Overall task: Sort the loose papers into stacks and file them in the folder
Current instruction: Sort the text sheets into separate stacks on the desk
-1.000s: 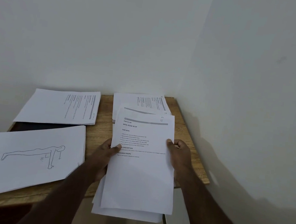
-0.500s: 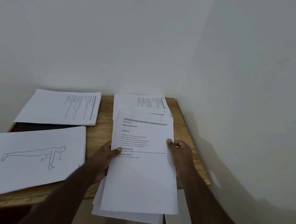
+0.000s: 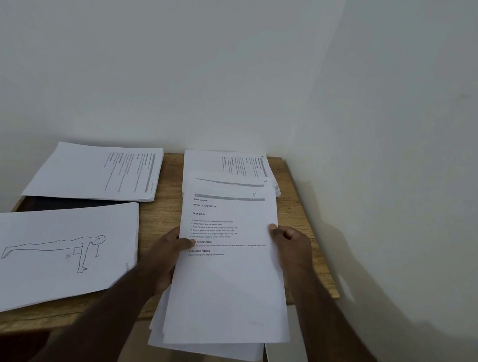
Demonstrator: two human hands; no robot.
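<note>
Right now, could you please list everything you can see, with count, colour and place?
Wooden table: one, brown, set in the wall corner.
Sheaf of printed papers: one, white, held over the table's near right edge.
Stack of text pages: one, white, far left.
Stack topped by a push-up line drawing: one, white, near left.
Stack of text pages at the far right: one, white.
Dark flat thing: one, under the left stacks; possibly the folder.
Left hand: grips the sheaf's left edge.
Right hand: grips its right edge.
</note>
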